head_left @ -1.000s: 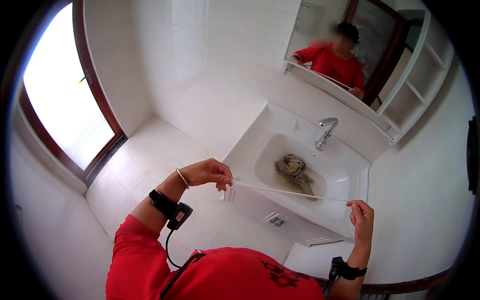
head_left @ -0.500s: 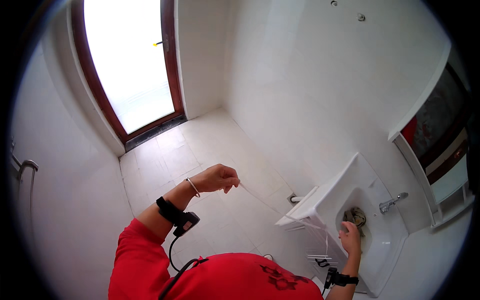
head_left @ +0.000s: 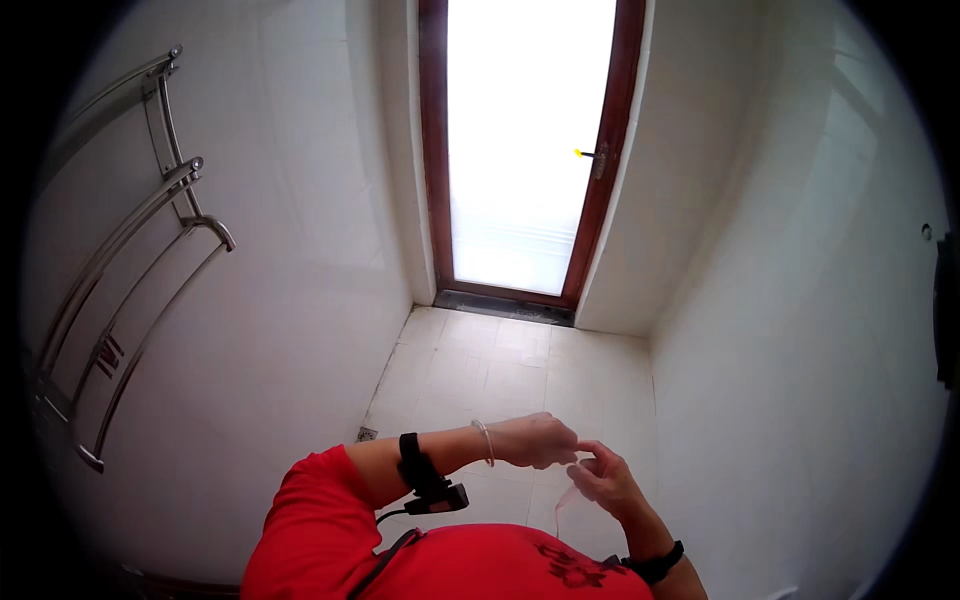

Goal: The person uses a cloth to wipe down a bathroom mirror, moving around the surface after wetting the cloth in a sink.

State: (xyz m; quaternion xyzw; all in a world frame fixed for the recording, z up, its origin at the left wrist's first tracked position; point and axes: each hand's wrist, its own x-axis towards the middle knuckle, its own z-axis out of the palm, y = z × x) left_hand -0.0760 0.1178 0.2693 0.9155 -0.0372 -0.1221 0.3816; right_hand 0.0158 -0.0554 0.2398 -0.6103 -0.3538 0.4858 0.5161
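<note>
view from the head, looking down, red cloth shirt close below, brown-framed white glass door farther ahead

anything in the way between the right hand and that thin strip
Nothing visible is in the way: the strip hangs right by the thumb side of the right hand. The left hand is close at the fingertips, but not between them. Which hand grips the strip is too small to tell.
</note>
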